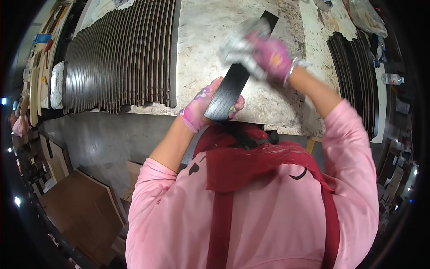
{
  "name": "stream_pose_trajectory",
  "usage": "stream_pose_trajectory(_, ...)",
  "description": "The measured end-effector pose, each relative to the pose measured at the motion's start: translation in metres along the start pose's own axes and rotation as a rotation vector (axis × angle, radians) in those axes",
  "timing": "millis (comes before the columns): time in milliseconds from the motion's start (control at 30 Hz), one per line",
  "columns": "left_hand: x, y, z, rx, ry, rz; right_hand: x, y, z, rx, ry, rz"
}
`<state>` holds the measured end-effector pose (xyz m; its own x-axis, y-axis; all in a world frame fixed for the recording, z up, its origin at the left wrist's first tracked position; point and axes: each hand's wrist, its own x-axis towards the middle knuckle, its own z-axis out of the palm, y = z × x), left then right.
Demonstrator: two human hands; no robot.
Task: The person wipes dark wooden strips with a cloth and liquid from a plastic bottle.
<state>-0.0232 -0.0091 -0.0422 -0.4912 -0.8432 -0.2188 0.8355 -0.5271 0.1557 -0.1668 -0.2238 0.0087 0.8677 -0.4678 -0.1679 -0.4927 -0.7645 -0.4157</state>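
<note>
While left hand grips the near end of a black wood strip, right hand presses a blurry white cloth onto it; stained workbench, rows of dark strips alongside

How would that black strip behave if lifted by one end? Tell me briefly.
The black strip looks stiff: it spans straight from the left hand toward the right hand. Probably light, being thin and narrow. Flat faces suggest no rolling.
</note>
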Motion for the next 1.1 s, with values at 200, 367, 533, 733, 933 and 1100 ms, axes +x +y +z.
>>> stream_pose_trajectory(200,-0.007,-0.014,0.008,-0.179,0.079,0.046,-0.05,-0.05,0.052,0.176,0.21,-0.57)
stream_pose_trajectory(367,-0.002,-0.012,0.033,0.381,0.496,0.024,0.001,0.111,-0.018,0.059,0.468,0.236)
stream_pose_trajectory(533,0.001,0.0,0.052,2.279,0.964,0.315,-0.018,0.06,-0.085,0.795,0.689,0.372)
stream_pose_trajectory(733,-0.019,-0.019,0.032,2.031,0.998,0.164,-0.045,-0.051,0.029,-0.03,0.178,-0.322)
stream_pose_trajectory(933,-0.029,-0.033,0.009,2.274,1.092,0.511,-0.016,0.059,0.021,0.078,0.382,0.093)
stream_pose_trajectory(1100,-0.03,-0.031,0.007,2.288,1.084,0.576,-0.007,0.109,-0.058,0.024,0.49,0.175)
